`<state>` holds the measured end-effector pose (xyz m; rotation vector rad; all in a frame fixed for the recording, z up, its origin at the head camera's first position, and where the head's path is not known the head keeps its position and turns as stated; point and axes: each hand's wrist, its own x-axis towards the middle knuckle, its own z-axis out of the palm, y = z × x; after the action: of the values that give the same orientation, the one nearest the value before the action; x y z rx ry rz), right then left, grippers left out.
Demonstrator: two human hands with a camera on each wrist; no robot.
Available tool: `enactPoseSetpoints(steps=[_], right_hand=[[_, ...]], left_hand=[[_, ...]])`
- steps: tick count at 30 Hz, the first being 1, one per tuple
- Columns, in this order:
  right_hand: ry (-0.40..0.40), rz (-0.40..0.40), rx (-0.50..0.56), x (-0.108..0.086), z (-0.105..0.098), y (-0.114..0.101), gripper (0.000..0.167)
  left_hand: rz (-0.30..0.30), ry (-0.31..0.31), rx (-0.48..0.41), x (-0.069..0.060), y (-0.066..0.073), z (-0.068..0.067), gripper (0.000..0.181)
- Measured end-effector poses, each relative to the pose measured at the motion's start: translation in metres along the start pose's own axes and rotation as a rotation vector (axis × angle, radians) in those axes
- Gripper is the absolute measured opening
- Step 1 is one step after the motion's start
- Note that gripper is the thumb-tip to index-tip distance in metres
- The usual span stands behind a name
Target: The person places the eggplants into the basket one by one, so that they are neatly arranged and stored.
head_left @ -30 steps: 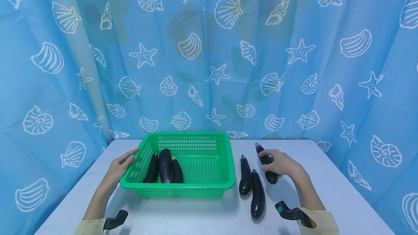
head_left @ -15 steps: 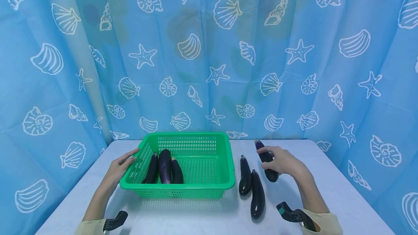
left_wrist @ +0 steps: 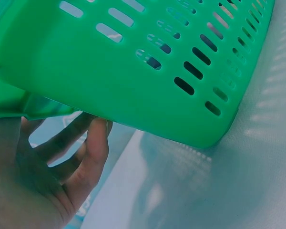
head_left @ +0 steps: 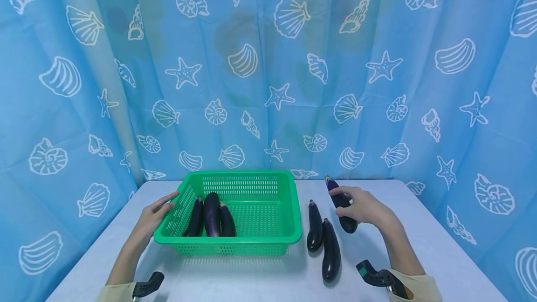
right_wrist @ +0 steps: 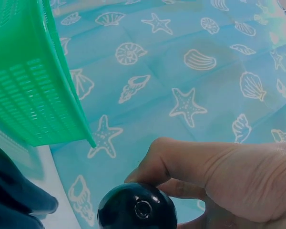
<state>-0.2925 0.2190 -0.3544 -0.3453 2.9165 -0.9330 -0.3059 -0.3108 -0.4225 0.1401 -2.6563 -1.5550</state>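
Observation:
My right hand [head_left: 364,206] grips a dark purple eggplant [head_left: 347,223] near the table's far right. Its stem end points towards the curtain; in the right wrist view the rounded end of this eggplant [right_wrist: 137,210] faces the camera. Whether it is off the table I cannot tell. At the left, my left hand [head_left: 152,216] touches the outer side of a green plastic basket [head_left: 228,240], its fingers relaxed under the rim in the left wrist view. Three eggplants [head_left: 211,213] lie side by side in the basket's left part.
Two more eggplants, one farther back [head_left: 315,227] and one nearer [head_left: 331,250], lie between the basket and my right hand. A white cloth covers the table [head_left: 235,278]. Behind it hangs a blue curtain [head_left: 260,125] with white shells and starfish.
My right hand has closed its hold on the eggplant and shifted it slightly towards the curtain and left. My left hand and the basket have stayed in place.

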Motion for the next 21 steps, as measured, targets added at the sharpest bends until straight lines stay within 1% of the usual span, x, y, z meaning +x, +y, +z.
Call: enactPoseSetpoints(steps=[12, 21], right_hand=[[0.021, -0.026, 0.005, -0.0081, -0.0038, -0.0085, 0.054], [0.050, -0.043, 0.026, -0.0081, -0.0037, -0.0095, 0.055]], left_hand=[[-0.009, -0.001, 0.006, -0.0003, 0.0003, -0.0005, 0.057], [-0.016, -0.006, 0.004, -0.0006, 0.0019, -0.0009, 0.058]])
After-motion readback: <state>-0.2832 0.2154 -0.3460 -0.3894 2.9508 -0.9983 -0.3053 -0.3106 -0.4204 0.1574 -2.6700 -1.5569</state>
